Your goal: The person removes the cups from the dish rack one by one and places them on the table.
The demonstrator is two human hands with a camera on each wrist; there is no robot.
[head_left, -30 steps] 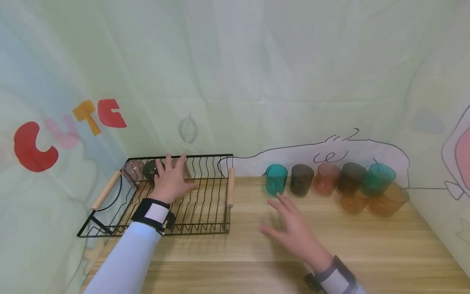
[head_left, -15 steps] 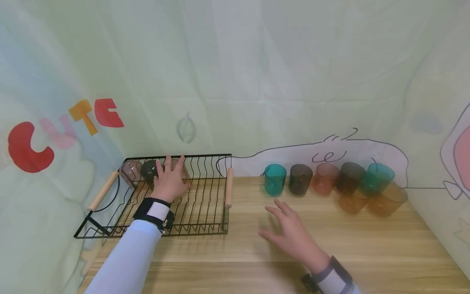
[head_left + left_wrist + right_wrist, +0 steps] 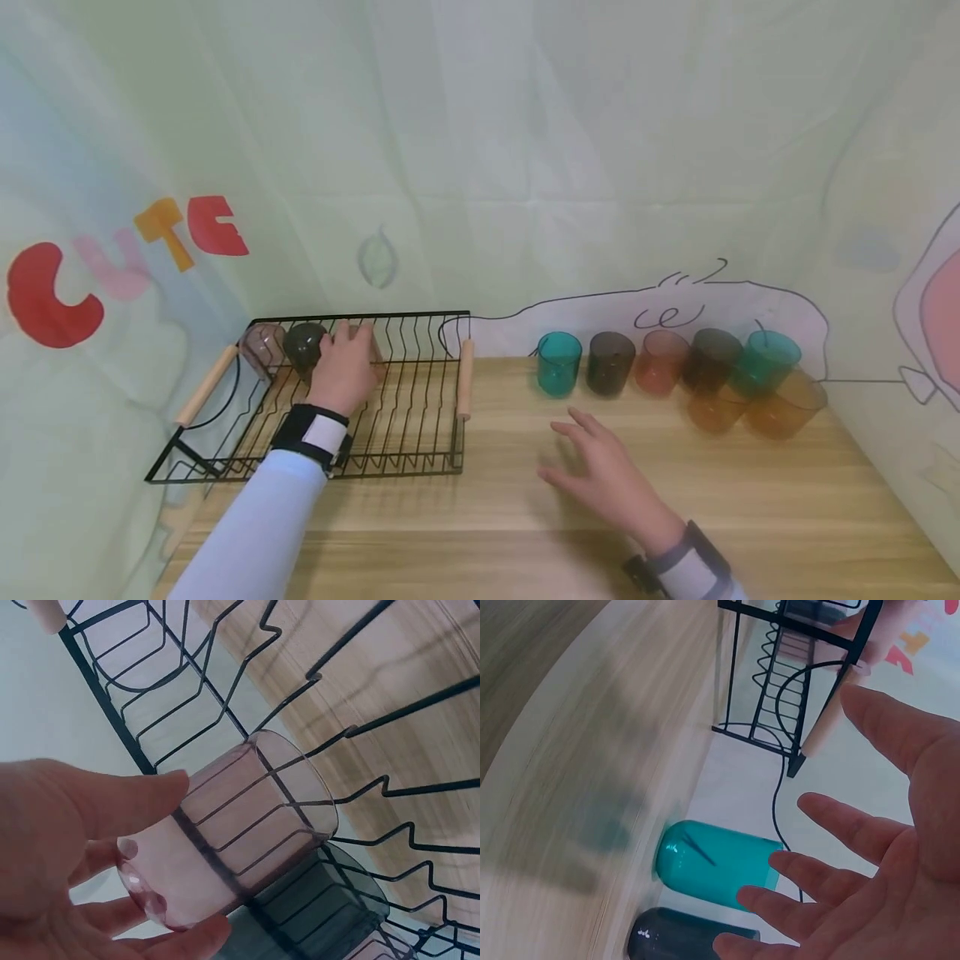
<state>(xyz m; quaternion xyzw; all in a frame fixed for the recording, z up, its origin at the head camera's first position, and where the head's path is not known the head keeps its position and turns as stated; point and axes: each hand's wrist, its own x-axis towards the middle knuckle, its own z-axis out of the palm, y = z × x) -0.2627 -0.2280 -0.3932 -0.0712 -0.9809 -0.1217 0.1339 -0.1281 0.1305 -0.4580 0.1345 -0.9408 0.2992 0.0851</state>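
While my left hand (image 3: 342, 371) grips a pink cup (image 3: 232, 832), thumb on one side and fingers round the other, my right hand (image 3: 607, 479) hangs over the table (image 3: 465, 517) with fingers loosely spread. The pink cup sits upside down at the back of the rack (image 3: 420, 314), its base toward my left palm. Just beside it is a grey cup (image 3: 302, 348), and left of that, a second pink cup (image 3: 262, 346). Near my right fingertips, a teal cup (image 3: 558, 364) stands upright. Rightward from it come a black cup (image 3: 610, 364), a red cup (image 3: 663, 362), another dark one and another teal one. Two orange cups (image 3: 783, 407) stand in front of the row's right end; whether they touch it I can't tell.
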